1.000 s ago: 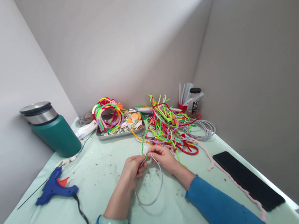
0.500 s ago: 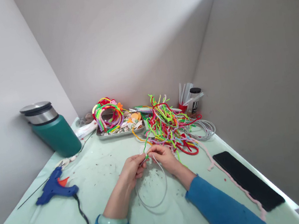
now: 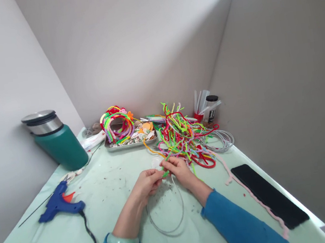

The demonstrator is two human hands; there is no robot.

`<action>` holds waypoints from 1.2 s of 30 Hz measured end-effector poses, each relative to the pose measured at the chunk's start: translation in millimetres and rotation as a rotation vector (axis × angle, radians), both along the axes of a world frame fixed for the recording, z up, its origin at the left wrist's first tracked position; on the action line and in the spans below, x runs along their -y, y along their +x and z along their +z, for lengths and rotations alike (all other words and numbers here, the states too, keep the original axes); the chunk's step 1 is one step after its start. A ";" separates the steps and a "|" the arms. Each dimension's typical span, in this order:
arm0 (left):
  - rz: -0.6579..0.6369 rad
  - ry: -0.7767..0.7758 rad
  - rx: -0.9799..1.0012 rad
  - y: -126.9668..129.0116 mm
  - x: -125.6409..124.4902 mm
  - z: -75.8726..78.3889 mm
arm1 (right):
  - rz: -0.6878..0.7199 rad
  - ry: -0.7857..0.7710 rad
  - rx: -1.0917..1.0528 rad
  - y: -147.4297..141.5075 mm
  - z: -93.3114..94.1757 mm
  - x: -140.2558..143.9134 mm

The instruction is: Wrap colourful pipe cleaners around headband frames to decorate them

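Note:
In the head view, a thin grey-white wire loop (image 3: pixel 182 204) hangs below my two hands over the table. A bright green pipe cleaner (image 3: pixel 166 174) is coiled round the wire at the top, and its free end points up and right. My left hand (image 3: pixel 146 184) is closed, thumb and fingers pinching the wire beside the green coil. Just to the right, my right hand (image 3: pixel 180 172) is closed in a pinch on the green strand. The fingertips partly hide where wire and strand meet.
Behind my hands lie a pile of coloured pipe cleaners (image 3: pixel 180 135), a wire coil (image 3: pixel 227 140) and a metal tray (image 3: pixel 132 145) with finished hoops. A blue glue gun (image 3: pixel 58 201) and green bottle (image 3: pixel 62 147) are left. A black phone (image 3: pixel 268 195) lies right.
The green strand's free end has swung from upright to slanting right, with my right hand on it. The hands and loop have shifted slightly; more green coil shows.

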State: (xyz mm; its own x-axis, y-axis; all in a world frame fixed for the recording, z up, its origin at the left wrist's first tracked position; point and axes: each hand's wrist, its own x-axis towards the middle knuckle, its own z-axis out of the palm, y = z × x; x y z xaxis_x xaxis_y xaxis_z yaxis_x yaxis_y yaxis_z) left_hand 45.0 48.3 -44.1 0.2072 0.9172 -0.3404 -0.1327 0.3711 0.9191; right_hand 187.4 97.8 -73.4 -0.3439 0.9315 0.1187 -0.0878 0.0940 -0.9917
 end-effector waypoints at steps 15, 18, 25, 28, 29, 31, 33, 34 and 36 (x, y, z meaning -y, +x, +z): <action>0.169 0.057 0.285 -7.3 -5.0 -3.3 | 0.010 0.009 -0.082 0.4 4.4 2.4; 0.219 0.048 0.314 -7.4 -7.4 -3.9 | 0.010 -0.016 -0.087 -0.4 6.3 3.3; 0.275 0.056 0.303 -7.5 -8.0 -4.1 | 0.007 -0.061 -0.095 -1.4 4.1 1.3; 0.285 0.071 0.277 -7.5 -7.4 -5.0 | 0.032 -0.048 -0.069 -0.8 0.6 -0.3; 0.291 0.075 0.261 -7.0 -7.0 -5.0 | 0.039 -0.045 -0.056 -0.6 -0.1 -0.5; 0.306 0.079 0.210 -5.2 -6.2 -4.8 | 0.046 -0.038 -0.035 0.1 -0.8 -0.6; 0.319 0.084 0.115 -2.9 -6.0 -5.4 | 0.049 -0.024 -0.020 0.6 -1.0 -0.4; 0.328 0.101 0.043 -1.9 -6.2 -6.4 | 0.050 -0.017 -0.009 0.9 -1.0 -0.4; 0.344 0.198 -0.131 -0.7 -7.5 -10.0 | 0.051 -0.007 0.012 1.1 -1.0 -0.5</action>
